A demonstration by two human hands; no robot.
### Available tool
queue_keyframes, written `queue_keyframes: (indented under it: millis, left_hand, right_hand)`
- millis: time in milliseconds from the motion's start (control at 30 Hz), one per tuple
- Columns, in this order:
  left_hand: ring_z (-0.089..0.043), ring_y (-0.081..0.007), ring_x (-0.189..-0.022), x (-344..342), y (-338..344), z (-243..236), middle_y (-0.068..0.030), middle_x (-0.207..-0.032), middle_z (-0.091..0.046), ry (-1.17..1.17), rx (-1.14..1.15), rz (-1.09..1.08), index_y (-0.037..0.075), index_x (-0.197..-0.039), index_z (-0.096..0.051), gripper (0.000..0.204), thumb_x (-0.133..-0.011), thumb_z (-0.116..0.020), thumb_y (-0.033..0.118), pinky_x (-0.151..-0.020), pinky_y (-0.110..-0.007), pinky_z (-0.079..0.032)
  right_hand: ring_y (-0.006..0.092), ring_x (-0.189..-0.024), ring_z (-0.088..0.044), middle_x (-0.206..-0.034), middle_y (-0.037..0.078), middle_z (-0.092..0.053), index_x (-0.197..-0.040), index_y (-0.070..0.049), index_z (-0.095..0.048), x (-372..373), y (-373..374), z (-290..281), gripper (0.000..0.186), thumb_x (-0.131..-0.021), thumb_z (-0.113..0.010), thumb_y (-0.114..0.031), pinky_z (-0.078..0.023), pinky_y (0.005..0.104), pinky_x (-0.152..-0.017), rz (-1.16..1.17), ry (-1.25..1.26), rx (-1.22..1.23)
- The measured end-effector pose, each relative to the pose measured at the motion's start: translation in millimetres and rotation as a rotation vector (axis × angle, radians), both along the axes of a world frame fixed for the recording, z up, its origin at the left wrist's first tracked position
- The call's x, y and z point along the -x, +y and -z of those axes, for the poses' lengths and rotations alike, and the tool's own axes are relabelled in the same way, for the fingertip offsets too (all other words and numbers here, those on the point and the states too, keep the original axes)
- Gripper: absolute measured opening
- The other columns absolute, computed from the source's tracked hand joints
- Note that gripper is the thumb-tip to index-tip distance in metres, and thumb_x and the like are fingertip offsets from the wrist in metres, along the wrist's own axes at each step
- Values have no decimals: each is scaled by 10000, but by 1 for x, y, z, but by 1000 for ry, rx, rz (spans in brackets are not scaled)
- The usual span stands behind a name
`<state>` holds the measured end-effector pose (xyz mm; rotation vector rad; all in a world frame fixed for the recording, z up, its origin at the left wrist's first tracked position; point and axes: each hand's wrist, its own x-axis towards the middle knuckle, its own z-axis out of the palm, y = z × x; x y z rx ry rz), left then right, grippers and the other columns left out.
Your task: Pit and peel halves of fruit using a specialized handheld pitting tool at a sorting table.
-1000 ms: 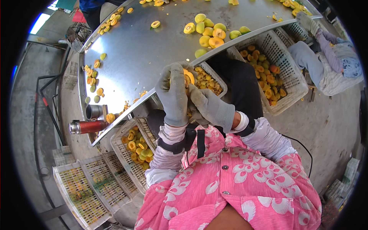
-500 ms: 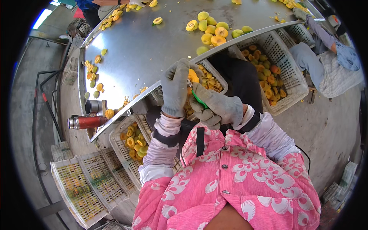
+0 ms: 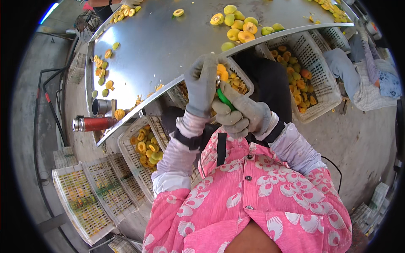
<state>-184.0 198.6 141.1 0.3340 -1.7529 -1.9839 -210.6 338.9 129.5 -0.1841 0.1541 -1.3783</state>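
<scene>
One cut fruit (image 3: 222,72) is held by the bent fingers of the left hand (image 3: 201,86) just off the table's (image 3: 156,50) near edge, beyond the right hand (image 3: 242,111), where a green-handled tool (image 3: 225,100) is firmly gripped, slanting fruitward, its handle exposed, unlike one second earlier.

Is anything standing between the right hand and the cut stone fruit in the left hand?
Only the green-handled tool gripped in the right hand: its metal end is at the cut stone fruit in the left hand. Nothing else visible blocks the gap.
</scene>
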Motion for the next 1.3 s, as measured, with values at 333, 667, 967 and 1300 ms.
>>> queue_keyframes:
  millis: [333, 667, 967, 1300]
  left_hand:
    - [-621, -189, -695, -18, -24, 21, -95, -830, -633, -5, -703, 107, 60, -961, -569, 434, -977, -465, 481, -593, -286, -535]
    - [-616, -150, -734, -131, -142, 69, -78, -831, -634, -112, -4, -1158, -32, -1000, -639, 317, -964, -565, 274, -628, -267, -524]
    - [-618, -244, -987, -44, -151, 59, -129, -1069, -657, -327, 827, -665, 20, -1085, -651, 262, -925, -603, 221, -896, -352, -478]
    - [-559, -318, -1163, 248, -139, 115, -152, -1327, -535, -220, 1043, -228, 98, -1387, -443, 668, -806, -720, 278, -961, -379, -466]
  right_hand:
    - [4, -400, -161, -565, -117, -215, -789, -174, -399, -7, -31, 14, 446, -994, -355, -566, -137, 187, -350, 65, 167, -119]
    - [329, -609, -622, -708, 154, -645, -839, -53, -601, 45, -80, 103, 497, -932, -505, -532, -475, 409, -573, 558, 1955, -287]
    - [411, -757, -623, -787, 209, -644, -878, -70, -591, 65, -58, 93, 426, -904, -543, -493, -471, 507, -674, 460, 2063, -667]
    - [417, -792, -624, -834, 237, -637, -1032, -28, -601, 52, 36, 76, 347, -940, -579, -363, -495, 405, -677, 657, 1272, -894]
